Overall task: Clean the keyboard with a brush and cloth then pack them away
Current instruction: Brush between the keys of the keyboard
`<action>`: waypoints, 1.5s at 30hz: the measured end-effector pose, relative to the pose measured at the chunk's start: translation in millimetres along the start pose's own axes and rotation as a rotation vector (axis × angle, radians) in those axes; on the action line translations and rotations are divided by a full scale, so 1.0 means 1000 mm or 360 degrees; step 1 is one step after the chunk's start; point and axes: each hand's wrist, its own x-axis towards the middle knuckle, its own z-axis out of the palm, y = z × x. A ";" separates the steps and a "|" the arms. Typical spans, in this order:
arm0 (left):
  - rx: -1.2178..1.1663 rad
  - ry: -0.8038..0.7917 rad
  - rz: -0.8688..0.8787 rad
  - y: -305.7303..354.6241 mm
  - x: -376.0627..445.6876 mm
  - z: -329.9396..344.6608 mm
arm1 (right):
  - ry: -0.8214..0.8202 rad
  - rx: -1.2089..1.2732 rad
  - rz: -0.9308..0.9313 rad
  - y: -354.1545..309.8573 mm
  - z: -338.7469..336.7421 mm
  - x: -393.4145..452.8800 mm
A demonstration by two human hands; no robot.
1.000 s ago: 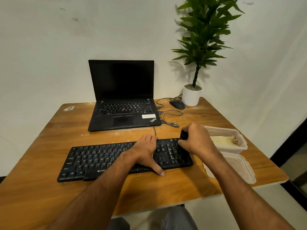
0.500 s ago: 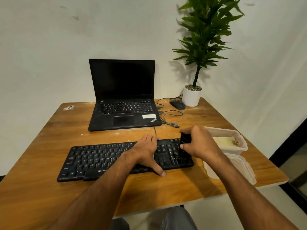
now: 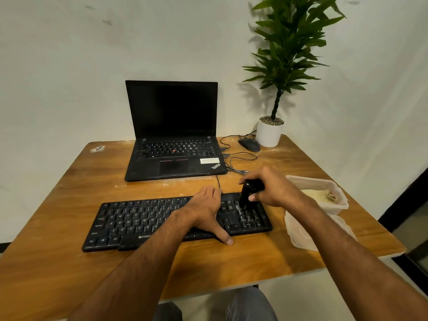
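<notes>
A black keyboard point(image 3: 148, 218) lies across the wooden table point(image 3: 69, 181) in front of me. My left hand point(image 3: 206, 209) rests flat on its right-centre keys, thumb on the table at the front edge. My right hand point(image 3: 268, 188) grips a black brush point(image 3: 246, 193) and holds it upright, bristles down on the keys at the keyboard's right end. A pale yellow cloth point(image 3: 319, 195) lies folded inside a clear plastic box point(image 3: 340, 205) just right of the keyboard.
The box's lid point(image 3: 298, 237) lies on the table in front of the box. An open black laptop point(image 3: 173, 140), a mouse point(image 3: 249, 144) with loose cables and a potted plant point(image 3: 269, 133) stand at the back. The table's right edge is close to the box.
My right hand has carried the brush a little away from me along the keyboard's right end, and the brush stands more upright. The left hand has stayed in place.
</notes>
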 end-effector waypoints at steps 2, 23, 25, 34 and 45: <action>0.0007 0.0007 -0.0002 0.001 0.000 0.000 | 0.0017 0.0021 -0.0023 -0.003 -0.006 0.003; -0.0019 0.0000 -0.0012 0.001 0.000 -0.001 | -0.0003 -0.0036 0.0050 -0.015 -0.005 0.006; -0.0003 0.0004 -0.0010 0.000 0.001 0.000 | -0.0013 0.0072 0.0000 -0.024 0.003 0.005; -0.0031 0.0022 -0.0006 -0.002 0.002 0.001 | -0.0008 -0.0062 0.0152 -0.014 -0.004 -0.002; 0.0001 0.0004 0.0004 -0.001 0.002 0.001 | 0.0029 -0.0074 0.0217 0.007 -0.012 -0.014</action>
